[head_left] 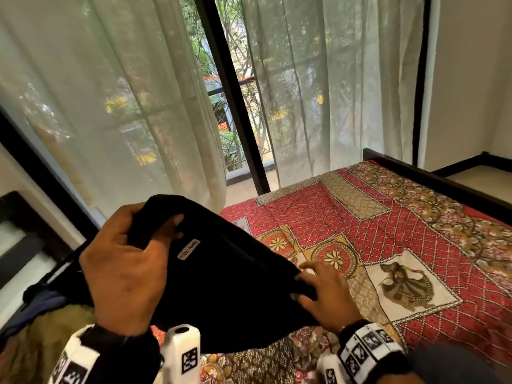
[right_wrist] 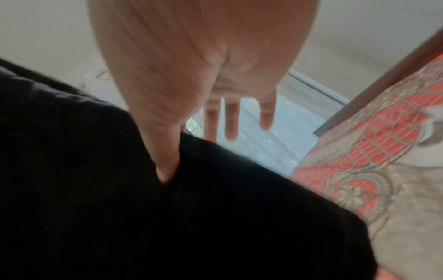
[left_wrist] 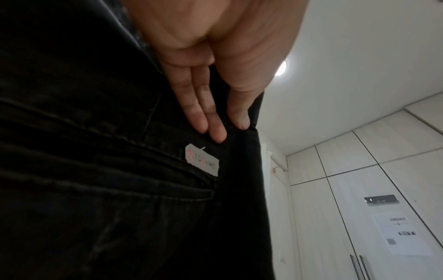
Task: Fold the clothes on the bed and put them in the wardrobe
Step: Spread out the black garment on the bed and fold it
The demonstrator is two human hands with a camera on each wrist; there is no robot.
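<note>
Two hands held one piece of clothing: you had the black trousers (head_left: 221, 273) lifted off the bed (head_left: 388, 231), stretched between your left hand (head_left: 124, 267) and your right hand (head_left: 327, 292). Your left fingers (left_wrist: 215, 130) and thumb were curled round the upper edge, close to the small white label (head_left: 188, 249). Your right thumb pinched the opposite edge against the first finger, while the other right fingers (right_wrist: 231, 121) stood straight and apart, clear of the cloth. The trousers' long axis ran from your raised left hand down to your lower right hand, so the right end sat nearer the bed. Judging from that, laying them flat would turn on lowering the left end toward the patterned bedsheet (head_left: 415, 286), which lay open beyond your right hand. More clothes (head_left: 41, 328) lay heaped under your left wrist. The wardrobe doors (left_wrist: 359, 217) showed only in the left wrist view, well apart from the trousers.
</note>
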